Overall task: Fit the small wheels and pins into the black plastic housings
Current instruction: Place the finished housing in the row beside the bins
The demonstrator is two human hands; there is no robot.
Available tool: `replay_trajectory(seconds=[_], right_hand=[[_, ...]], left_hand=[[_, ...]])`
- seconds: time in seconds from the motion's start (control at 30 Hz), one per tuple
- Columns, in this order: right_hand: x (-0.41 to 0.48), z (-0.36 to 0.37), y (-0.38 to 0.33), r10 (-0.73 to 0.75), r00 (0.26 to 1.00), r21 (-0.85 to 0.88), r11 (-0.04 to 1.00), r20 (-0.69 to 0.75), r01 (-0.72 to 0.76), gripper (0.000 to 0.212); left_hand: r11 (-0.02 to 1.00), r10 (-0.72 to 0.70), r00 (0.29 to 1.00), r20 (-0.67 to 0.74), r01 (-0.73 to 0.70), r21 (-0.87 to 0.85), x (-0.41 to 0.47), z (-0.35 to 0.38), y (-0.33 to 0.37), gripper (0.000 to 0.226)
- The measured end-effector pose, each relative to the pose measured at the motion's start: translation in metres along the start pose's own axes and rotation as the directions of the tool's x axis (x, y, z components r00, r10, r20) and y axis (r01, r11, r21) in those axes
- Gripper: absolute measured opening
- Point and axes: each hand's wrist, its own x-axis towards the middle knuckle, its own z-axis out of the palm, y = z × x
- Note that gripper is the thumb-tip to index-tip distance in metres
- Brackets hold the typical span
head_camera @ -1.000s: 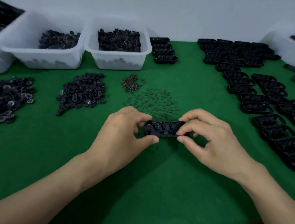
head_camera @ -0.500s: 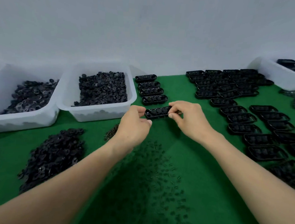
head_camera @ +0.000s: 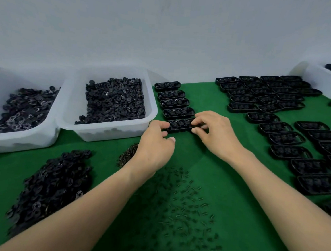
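From my remote seat I saw both hands clamped on one black housing [head_camera: 180, 124]; the left hand [head_camera: 156, 142] pinched its left end between thumb and curled fingers, and the right hand [head_camera: 215, 131] pinched its right end the same way. The housing lay crosswise at the near end of a column of housings [head_camera: 174, 103], just beside the nearest of the four; I could not tell whether it sat on the green mat [head_camera: 233, 213] or hung just over it; small round parts showed in its recesses, too dark for me to count.

Left of the column stood a white bin [head_camera: 107, 131] holding black wheels [head_camera: 114, 102]; a second white bin [head_camera: 23, 141] stood further left, also with dark round parts, some of them pale-patterned. On the mat beside the left forearm lay a loose heap of wheels [head_camera: 52, 179]; a small brownish heap of pins [head_camera: 127, 155] lay partly hidden behind the left wrist; short dark pins [head_camera: 184, 202] were scattered between the two forearms.

To the right, well apart from the hands, many more housings [head_camera: 266, 93] lay in rows and ran on down the right edge; a third white bin [head_camera: 318, 79] stood in the far right corner against the grey wall [head_camera: 165, 30].
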Motion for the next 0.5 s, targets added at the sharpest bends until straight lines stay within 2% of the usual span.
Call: replay_trajectory(seconds=[0.1,0.27,0.4,0.5], right_hand=[[-0.005,-0.005,-0.007,0.02,1.0,-0.084,0.996,-0.019,-0.022,0.015],[-0.039,-0.018,-0.057,-0.114,0.991,-0.145,0.984,-0.07,0.103,0.008],[-0.084,-0.018,-0.123,-0.26,0.962,-0.02,0.965,0.082,0.262,0.006],[-0.108,-0.005,-0.172,-0.317,0.91,0.062,0.948,0.269,0.312,0.009]], left_hand=[[0.999,0.031,0.999,0.031,-0.033,0.038,-0.004,-0.002,0.002,0.039],[0.969,0.155,0.985,0.078,-0.167,0.183,-0.036,-0.022,0.008,0.033],[0.918,0.325,0.946,0.0,-0.316,0.239,-0.095,-0.066,-0.001,0.017],[0.908,0.354,0.932,-0.075,-0.324,0.265,-0.146,-0.117,-0.02,0.023]])
